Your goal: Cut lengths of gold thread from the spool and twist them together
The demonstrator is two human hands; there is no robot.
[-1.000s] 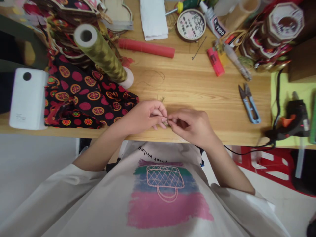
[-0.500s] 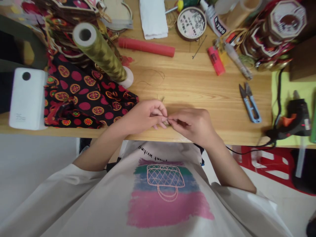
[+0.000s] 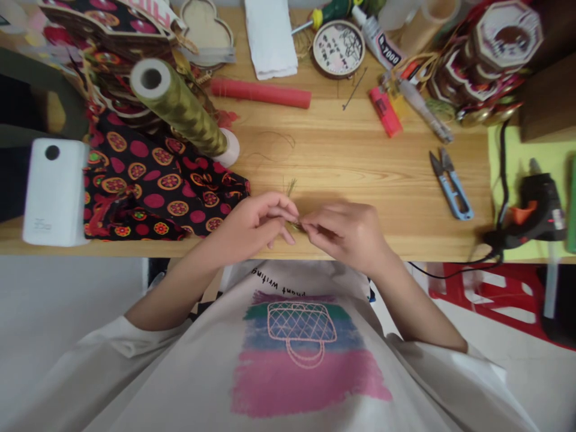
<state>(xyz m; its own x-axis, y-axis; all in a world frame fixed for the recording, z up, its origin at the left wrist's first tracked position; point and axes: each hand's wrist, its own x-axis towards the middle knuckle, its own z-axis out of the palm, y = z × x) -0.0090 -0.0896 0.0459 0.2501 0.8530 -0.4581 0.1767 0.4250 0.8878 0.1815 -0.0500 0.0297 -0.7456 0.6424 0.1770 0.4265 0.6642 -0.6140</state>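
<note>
Near the table's front edge my two hands meet, fingertips almost touching. A small tuft of thin olive-green threads (image 3: 291, 187) sticks up from between them. My left hand (image 3: 263, 225) has its fingers curled around the lower part of the threads, some fingers slightly apart. My right hand (image 3: 344, 231) pinches at the same spot with thumb and forefinger; what lies in the pinch is mostly hidden. A loose thread (image 3: 276, 141) lies on the wood behind the hands.
Patterned black cloth (image 3: 153, 186), a green thread spool (image 3: 184, 114) and a white power bank (image 3: 54, 192) are left. A red roll (image 3: 261, 93) lies behind; blue snips (image 3: 452, 185), a red lighter (image 3: 386, 112) and a glue gun (image 3: 535, 210) are right.
My left hand has shifted slightly left and down, and its thumb has drawn back from my right fingertips. More of the green threads shows. The camera view has moved a little.
</note>
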